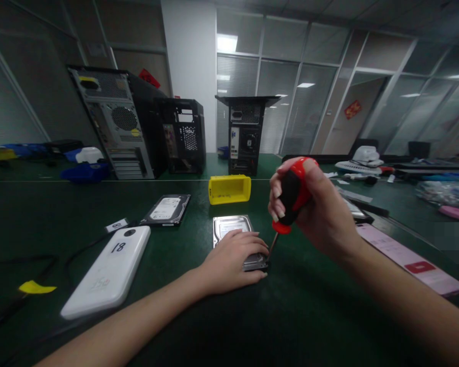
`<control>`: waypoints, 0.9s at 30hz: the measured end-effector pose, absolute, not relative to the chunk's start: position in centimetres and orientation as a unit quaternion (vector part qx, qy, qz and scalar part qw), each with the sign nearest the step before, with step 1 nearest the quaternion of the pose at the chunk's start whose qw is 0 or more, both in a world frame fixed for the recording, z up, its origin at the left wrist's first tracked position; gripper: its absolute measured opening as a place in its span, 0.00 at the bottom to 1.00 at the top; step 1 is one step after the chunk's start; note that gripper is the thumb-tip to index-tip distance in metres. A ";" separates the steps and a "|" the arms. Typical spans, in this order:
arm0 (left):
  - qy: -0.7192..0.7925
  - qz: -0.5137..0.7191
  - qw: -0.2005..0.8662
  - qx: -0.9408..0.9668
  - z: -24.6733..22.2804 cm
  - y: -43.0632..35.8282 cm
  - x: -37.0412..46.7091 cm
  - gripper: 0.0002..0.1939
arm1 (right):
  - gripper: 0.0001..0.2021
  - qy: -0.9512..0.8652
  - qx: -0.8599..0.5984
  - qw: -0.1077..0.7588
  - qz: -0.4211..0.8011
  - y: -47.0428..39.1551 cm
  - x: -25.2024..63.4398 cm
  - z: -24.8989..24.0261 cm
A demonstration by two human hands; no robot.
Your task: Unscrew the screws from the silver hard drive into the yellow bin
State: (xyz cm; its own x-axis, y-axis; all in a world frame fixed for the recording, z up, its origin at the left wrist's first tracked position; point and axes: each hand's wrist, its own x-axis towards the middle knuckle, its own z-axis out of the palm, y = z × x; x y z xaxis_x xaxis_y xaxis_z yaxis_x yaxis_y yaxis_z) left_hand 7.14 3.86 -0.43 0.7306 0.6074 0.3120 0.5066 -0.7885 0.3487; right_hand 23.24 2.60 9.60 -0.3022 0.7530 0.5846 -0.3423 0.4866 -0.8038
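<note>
On the green table [168,300] lies a silver hard drive [229,223], partly covered by my left hand [235,260], whose fingers rest across it and press it down. My right hand [313,209] is wrapped round the red and black handle of a screwdriver [290,193]. The shaft slants down to the near right corner of the drive; whether the tip sits in a screw is too small to tell. Behind the drive stands a yellow plastic box [229,190], its open side facing me. A second hard drive [167,209] lies to the left.
A white power bank [109,270] marked 18 and black cables are on the left. Computer cases [118,122] stand at the back, another [246,137] behind the yellow box. A pink sheet [409,257] lies right, near my right forearm; blue bins [86,172] are far left.
</note>
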 end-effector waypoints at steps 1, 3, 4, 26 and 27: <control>0.302 0.209 0.121 0.922 -0.5 3.9 7.1 0.17 | 0.11 -0.648 -0.159 0.580 0.468 2.7 23.2 9.6; 0.303 0.211 0.121 0.921 -0.5 3.9 7.1 0.16 | 0.10 -0.649 -0.163 0.592 0.449 2.8 23.3 9.5; 0.304 0.211 0.121 0.921 -0.5 3.9 7.1 0.16 | 0.10 -0.649 -0.166 0.593 0.447 2.9 23.3 9.5; 0.298 0.213 0.119 0.923 -0.5 3.9 7.1 0.16 | 0.10 -0.642 -0.165 0.579 0.474 3.2 23.3 9.3; 0.298 0.213 0.118 0.923 -0.5 3.9 7.1 0.16 | 0.10 -0.644 -0.164 0.578 0.474 3.3 23.3 9.3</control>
